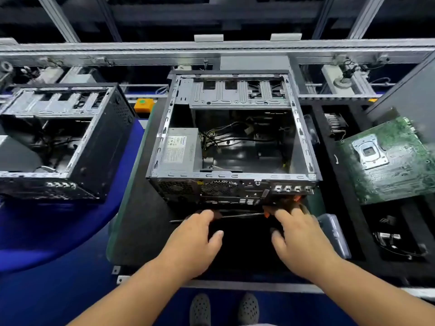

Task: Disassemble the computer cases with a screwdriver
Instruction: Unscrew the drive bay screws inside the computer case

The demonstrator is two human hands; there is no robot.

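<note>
At the far left, a second opened black-and-grey metal computer case (pixel 58 140) is lying on its side on the blue surface (pixel 47 231), its bare drive cage facing up. Beyond it, a small orange box with a green button (pixel 142 105) is sitting by the conveyor rail. In the middle, the open grey steel computer case (pixel 231 137) is resting on a dark mat (pixel 138 220), showing a silver power supply (pixel 180 149) at its left wall and loose black cables (pixel 235 137) across the floor of the shell. Just in front of its rear panel, the left hand (pixel 195 241) is reaching down with fingers curling over the thin steel shaft of the orange-handled screwdriver (pixel 237 215), which is lying crosswise; whether those fingers are truly gripping it I cannot tell. The right hand (pixel 299 241) is closing round the orange handle, fingertips hidden. To the right, a green motherboard (pixel 390 161) is leaning tilted over a black tray
</note>
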